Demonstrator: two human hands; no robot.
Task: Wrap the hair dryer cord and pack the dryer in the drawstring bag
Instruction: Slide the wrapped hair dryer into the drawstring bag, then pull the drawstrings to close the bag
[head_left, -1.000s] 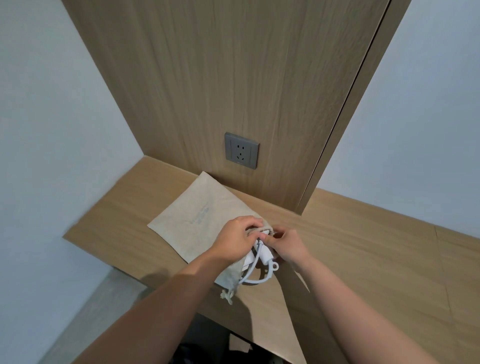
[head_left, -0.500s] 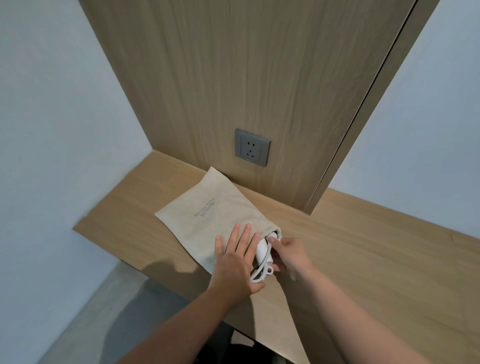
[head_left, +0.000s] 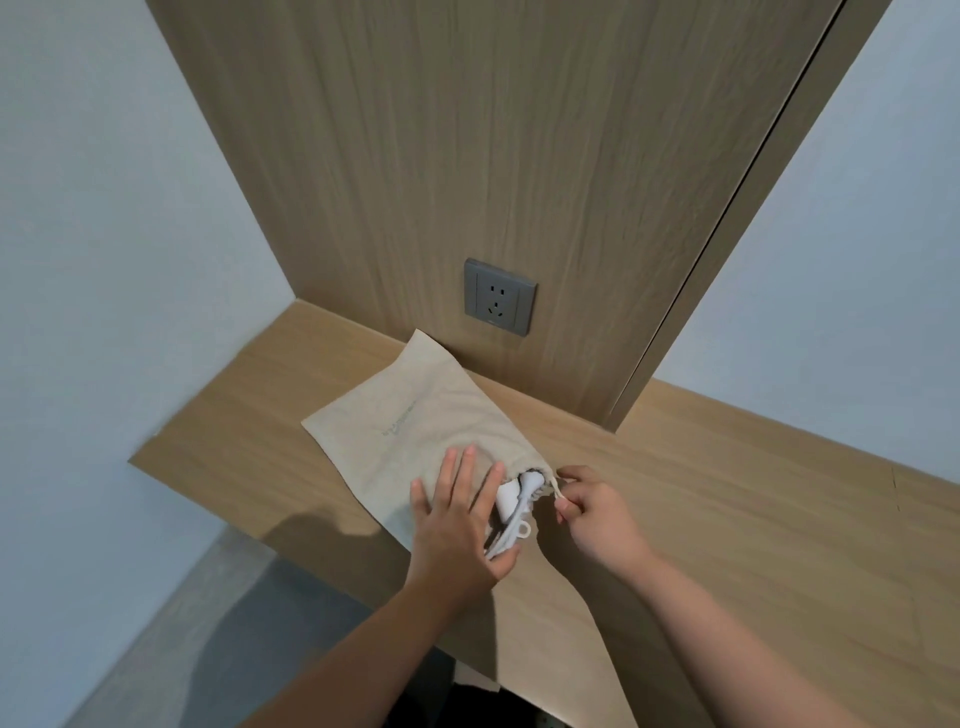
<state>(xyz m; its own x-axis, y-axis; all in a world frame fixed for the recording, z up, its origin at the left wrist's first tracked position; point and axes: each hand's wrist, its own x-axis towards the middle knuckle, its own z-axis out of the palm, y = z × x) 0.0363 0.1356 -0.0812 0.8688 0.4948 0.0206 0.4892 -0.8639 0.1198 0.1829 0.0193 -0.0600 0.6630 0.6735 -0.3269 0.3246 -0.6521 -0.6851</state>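
Observation:
A beige drawstring bag (head_left: 410, 415) lies flat on the wooden shelf (head_left: 727, 493), its mouth pointing toward me. The white hair dryer (head_left: 511, 496) sits mostly inside, with part of its body and loops of white cord (head_left: 514, 532) showing at the mouth. My left hand (head_left: 457, 519) rests flat on the bag near the mouth, fingers spread, thumb under the cord. My right hand (head_left: 592, 512) is to the right of the mouth and pinches the bag's drawstring (head_left: 558, 488) between thumb and finger.
A grey wall socket (head_left: 500, 296) sits on the wood panel just behind the bag. White walls close in on the left and right. The shelf's front edge runs below my hands, with grey floor (head_left: 208, 623) beyond it at lower left.
My left hand went from gripping the bag's mouth to lying flat on the bag. My right hand let go of the dryer and moved right to pinch the drawstring. More of the dryer is inside.

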